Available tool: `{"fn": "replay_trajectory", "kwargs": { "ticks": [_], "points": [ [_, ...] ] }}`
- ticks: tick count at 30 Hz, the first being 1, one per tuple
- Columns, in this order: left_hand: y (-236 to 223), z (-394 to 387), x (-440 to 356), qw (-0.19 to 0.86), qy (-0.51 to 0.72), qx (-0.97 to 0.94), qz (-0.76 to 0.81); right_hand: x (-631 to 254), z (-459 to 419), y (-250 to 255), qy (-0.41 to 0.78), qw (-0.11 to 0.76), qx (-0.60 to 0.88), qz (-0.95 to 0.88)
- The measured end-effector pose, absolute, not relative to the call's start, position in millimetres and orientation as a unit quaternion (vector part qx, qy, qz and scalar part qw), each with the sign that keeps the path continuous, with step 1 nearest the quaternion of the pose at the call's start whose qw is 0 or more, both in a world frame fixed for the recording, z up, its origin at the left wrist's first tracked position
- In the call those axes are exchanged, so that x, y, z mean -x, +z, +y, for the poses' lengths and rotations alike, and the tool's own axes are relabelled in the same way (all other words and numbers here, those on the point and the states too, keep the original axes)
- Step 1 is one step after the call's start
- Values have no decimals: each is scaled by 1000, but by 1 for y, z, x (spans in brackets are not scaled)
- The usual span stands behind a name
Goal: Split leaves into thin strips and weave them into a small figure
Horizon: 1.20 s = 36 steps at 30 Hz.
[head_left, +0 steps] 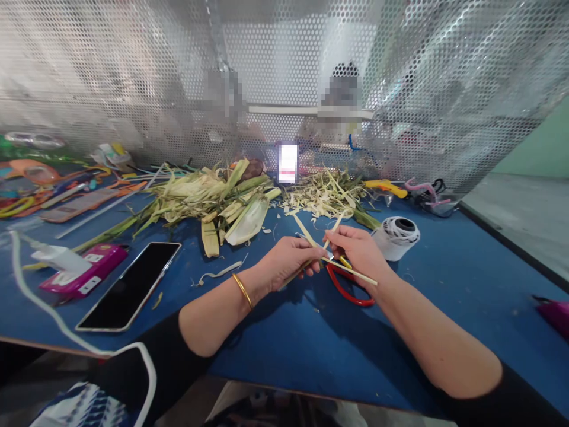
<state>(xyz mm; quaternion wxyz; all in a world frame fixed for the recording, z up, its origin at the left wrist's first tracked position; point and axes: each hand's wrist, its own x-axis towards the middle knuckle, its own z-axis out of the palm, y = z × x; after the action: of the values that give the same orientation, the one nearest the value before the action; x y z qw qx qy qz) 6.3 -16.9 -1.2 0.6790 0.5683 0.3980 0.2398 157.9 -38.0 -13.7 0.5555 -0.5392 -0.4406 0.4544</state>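
My left hand [296, 260] pinches thin pale-green plant strips [304, 229] where they cross one another. One strip [355, 273] runs out to the lower right, past my right wrist. Close beside it, my right hand [355, 244] has thumb and fingers closed on an upright strip end [336, 223]. Beneath both hands lie scissors with red handles [351, 295] and a bit of yellow, partly covered by the fingers. A white roll [395, 238] with a dark core stands just right of my right hand. The fingertips partly hide the crossing of the strips.
A heap of dry leaves and husks [208, 198] lies behind my hands, with shredded strips [324, 193] to its right. On the left are a black-screened phone [131, 287], a magenta power strip [91, 273] and a white cable [40, 296]. A perforated metal screen [284, 65] stands behind.
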Motion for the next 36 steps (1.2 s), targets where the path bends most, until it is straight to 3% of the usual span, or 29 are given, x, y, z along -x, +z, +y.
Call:
{"fn": "replay_trajectory", "kwargs": {
  "ticks": [6,9,12,14,17,19,30,32,36],
  "points": [
    [-1,-13,-4,700,277,-526,397,-170,-30,-11,394,592,561,-424],
    [1,-9,-1,730,308,-471,389,-185,-33,4,164,660,582,-446],
    [2,-5,0,744,342,-442,367,-186,-45,17,-50,624,588,-512],
    [1,-4,0,740,367,-439,353,-175,-53,18,-42,537,582,-609],
    [-3,-5,-2,729,392,-448,339,-152,-59,5,64,356,606,-709],
    [-5,-5,-4,723,397,-454,337,-140,-59,-6,125,309,620,-710],
    [-2,-10,-8,715,430,-412,368,-132,-66,-8,162,328,541,-757],
    [-1,-8,-7,717,426,-408,371,-133,-67,-6,103,316,538,-774],
    [5,-4,-3,731,406,-393,384,-146,-63,-2,-135,328,565,-745]
  ]
}}
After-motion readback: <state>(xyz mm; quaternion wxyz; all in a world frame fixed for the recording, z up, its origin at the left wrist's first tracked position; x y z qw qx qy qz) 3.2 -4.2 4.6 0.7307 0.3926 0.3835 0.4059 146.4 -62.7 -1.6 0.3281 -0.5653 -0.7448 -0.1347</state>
